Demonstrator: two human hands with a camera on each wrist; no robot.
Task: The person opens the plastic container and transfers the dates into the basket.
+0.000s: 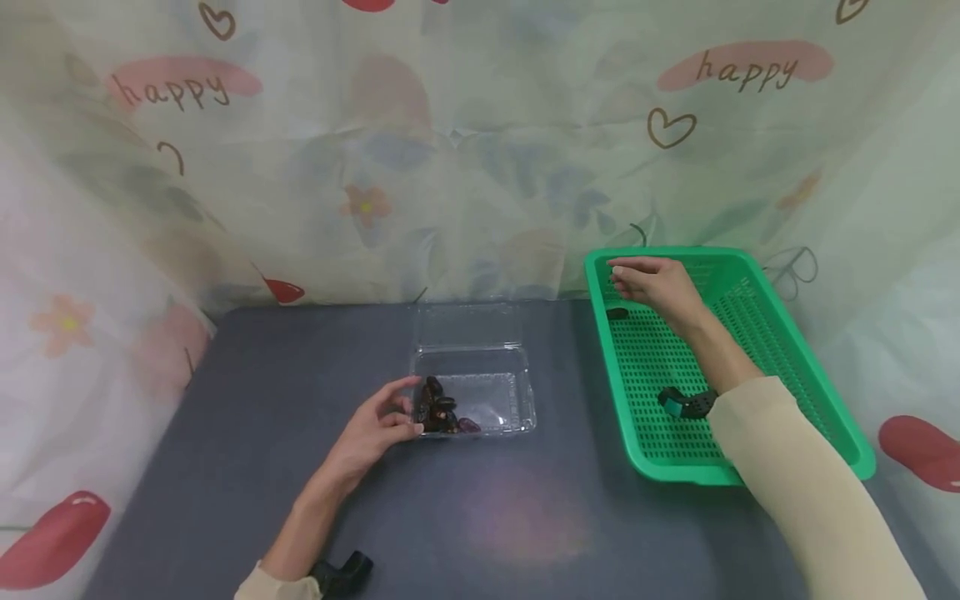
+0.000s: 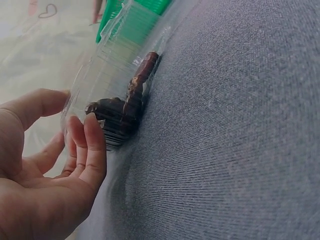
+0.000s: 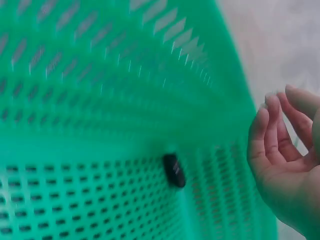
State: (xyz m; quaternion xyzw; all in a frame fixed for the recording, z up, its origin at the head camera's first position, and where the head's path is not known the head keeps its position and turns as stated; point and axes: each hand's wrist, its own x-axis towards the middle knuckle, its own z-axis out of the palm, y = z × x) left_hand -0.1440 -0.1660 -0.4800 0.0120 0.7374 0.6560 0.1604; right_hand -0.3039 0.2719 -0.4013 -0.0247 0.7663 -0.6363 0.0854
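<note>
Left hand (image 1: 378,421) spread at left edge of clear box (image 1: 491,398), dates (image 1: 438,408) heaped there; pressing that edge could tip it, spilling them. Right hand (image 1: 660,287) half-curled, looks empty, above far-left corner of basket (image 1: 616,375); lone date (image 1: 618,314) inside.

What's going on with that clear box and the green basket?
Someone has both hands busy. The left hand touches the left side of an open plastic box, where small dark fruits, maybe dates, are piled. The right hand is up over the far left corner of the green basket, with nothing visible in its fingers. One dark piece lies in the basket below.
</note>
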